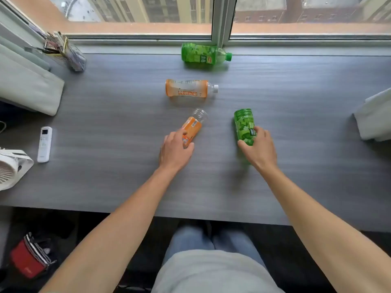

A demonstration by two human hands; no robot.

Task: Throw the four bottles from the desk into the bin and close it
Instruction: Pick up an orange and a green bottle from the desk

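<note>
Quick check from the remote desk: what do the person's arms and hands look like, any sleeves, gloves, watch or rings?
Both forearms are bare up to the picture's lower edge, with no sleeve in view. The left hand and right hand wear no gloves, and no watch, strap, ring or marking shows on either wrist or the visible fingers. Below, a light grey top and blue jeans are visible.

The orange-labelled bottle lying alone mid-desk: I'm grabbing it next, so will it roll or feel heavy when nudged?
The orange-labelled bottle lies on its side on the flat desk, so a nudge across its length would probably roll it. Its clear parts look empty, so it is likely light. Thin plastic may dent under a firm squeeze.
</note>
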